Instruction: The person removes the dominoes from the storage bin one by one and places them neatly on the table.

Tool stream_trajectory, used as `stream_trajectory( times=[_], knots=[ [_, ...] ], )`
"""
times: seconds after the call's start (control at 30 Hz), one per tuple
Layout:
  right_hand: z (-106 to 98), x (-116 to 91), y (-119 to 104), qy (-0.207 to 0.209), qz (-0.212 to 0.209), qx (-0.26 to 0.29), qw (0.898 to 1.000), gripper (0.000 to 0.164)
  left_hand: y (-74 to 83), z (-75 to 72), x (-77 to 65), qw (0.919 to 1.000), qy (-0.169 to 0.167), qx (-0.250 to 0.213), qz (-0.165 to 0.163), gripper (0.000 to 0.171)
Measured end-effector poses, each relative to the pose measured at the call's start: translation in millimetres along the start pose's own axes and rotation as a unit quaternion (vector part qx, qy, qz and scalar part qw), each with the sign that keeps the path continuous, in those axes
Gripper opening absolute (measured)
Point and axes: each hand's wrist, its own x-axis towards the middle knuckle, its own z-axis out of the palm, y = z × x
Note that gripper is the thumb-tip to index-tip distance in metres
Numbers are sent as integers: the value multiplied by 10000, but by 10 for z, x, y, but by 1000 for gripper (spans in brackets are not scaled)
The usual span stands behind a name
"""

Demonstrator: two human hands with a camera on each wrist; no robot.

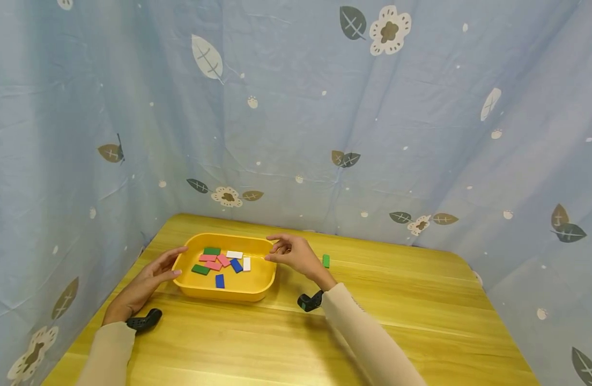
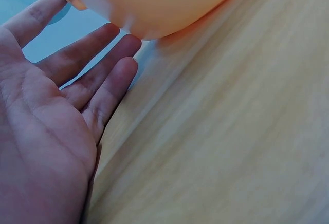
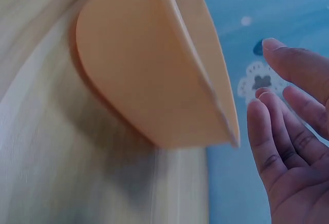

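Observation:
A yellow plastic bin (image 1: pixel 219 294) stands on the table, holding several small flat blocks: green (image 1: pixel 212 251), pink (image 1: pixel 213 265), white (image 1: pixel 246 264) and blue (image 1: pixel 220 281). My left hand (image 1: pixel 148 279) is at the bin's left end; its fingers are loosely extended against or very near the wall, as the left wrist view also shows beside the bin (image 2: pixel 149 8). By the right end is my right hand (image 1: pixel 298 256), its fingers slightly bent with nothing between them. In the right wrist view a small gap separates that hand (image 3: pixel 293 126) from the bin (image 3: pixel 154 70).
A lone green block (image 1: pixel 326 261) lies on the wooden table (image 1: pixel 402 300), right of the right hand. Black wrist-worn devices (image 1: pixel 145 321) sit at both wrists. A blue patterned curtain (image 1: pixel 296 118) hangs behind the table and along its sides.

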Motion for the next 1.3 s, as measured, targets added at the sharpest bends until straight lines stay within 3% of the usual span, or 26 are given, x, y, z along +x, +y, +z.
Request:
stream_trajectory(
  times=[0.47,0.77,1.07,1.3],
  knots=[
    [472,216,-145,-445,119,-114,9989,49,14,2,-3,10000,0,2,-22,61],
    [705,317,-186,-781,162,-187,9966,53,-19,-1,0,9999,18,-15,160,61],
    [942,360,-226,-1116,391,-567,9914,54,-1,13,-9,9997,-19,0,226,60],
    [1029,389,-233,-1308,687,-190,9888,48,18,10,-11,9999,-23,-27,158,61]
  ],
)
